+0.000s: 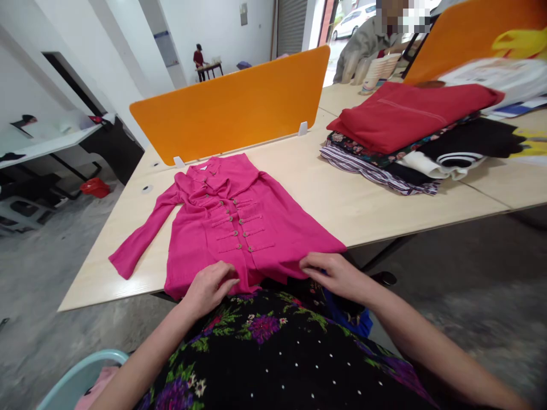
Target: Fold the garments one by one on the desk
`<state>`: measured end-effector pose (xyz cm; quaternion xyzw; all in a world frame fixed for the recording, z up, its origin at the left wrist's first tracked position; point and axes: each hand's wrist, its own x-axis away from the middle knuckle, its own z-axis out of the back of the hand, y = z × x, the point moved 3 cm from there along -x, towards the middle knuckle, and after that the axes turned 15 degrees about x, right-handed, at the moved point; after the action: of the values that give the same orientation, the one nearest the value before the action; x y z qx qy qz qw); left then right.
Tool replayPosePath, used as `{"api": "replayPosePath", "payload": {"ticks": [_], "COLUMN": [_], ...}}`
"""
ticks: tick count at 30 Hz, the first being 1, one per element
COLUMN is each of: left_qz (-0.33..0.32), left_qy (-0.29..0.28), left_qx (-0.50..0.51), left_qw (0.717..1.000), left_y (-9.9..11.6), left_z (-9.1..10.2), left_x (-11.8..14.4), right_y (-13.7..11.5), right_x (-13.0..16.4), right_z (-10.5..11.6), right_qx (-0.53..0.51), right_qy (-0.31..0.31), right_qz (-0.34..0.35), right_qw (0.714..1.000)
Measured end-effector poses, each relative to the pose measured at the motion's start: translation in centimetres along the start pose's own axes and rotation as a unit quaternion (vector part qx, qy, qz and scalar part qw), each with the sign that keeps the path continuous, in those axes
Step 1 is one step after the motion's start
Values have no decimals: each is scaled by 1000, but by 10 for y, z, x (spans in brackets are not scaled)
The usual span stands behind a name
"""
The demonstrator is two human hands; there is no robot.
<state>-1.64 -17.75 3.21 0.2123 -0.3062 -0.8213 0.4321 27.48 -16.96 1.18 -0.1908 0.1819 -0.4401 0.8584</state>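
Magenta jacket (231, 228), buttoned down its front with frog fastenings, lay face up on the pale wooden table (350, 199), its hem hanging just over the near edge where both hands met it. The left hand (209, 287) rested on the hem left of the button line, fingers curled down and pinching the cloth; the right hand (335, 273) lay flatter on the hem's right corner, fingers pressing it, though whether it truly gripped could not be told. One sleeve (143, 239) stretched out to the left, flat on the table. To do this well, I judged, the hem needed to be pulled taut and even from both corners so the front panels lay smooth. Beyond the collar stood an orange divider (235, 102). Well apart to the right sat a stack of folded clothes (410, 134), a red piece on top. A light blue basket (81, 376) showed by the person's left arm.
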Motion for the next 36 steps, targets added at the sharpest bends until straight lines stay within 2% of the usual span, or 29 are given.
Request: {"api": "replayPosePath", "payload": {"ticks": [2,5,9,13,16,18,20,21,24,26,27,29,32,36], "left_qz": [20,39,73,82,91,80,51,32,2,5,2,-27,-100,-128], "left_qy": [46,66,66,52,69,89,83,61,-3,22,44,62,31,12], "left_qx": [-77,-210,-312,-263,-166,-91,-43,-32,-38,-62,-77,-105,-143,-177], "left_qw": [996,975,945,960,980,989,994,997,999,998,996,992,984,976], "left_y": [2,6,7,8,7,8,10,11,9,4,1,-3,-9,-29], "left_z": [-8,-27,-44,-39,-27,-17,-10,-8,-4,2,6,11,11,7], "left_x": [-5,-17,-27,-23,-21,-21,-21,-21,-22,-26,-31,-46,-82,-136], "right_y": [-18,-44,-62,-67,-65,-64,-65,-66,-69,-67,-65,-56,-37,-6], "right_x": [-14,-36,-59,-66,-70,-74,-78,-80,-85,-89,-92,-106,-138,-197], "right_z": [-14,-37,-51,-46,-40,-36,-34,-33,-35,-34,-31,-18,4,19], "right_qx": [34,159,274,282,246,186,114,85,34,6,-7,-19,-12,18], "right_qy": [35,63,20,-19,-28,-34,-30,-32,-92,-143,-145,-92,14,69], "right_qz": [19,21,-31,-66,-75,-71,-53,-37,26,61,67,57,22,-49], "right_qw": [999,985,961,957,966,979,992,995,995,988,987,994,1000,996]}}
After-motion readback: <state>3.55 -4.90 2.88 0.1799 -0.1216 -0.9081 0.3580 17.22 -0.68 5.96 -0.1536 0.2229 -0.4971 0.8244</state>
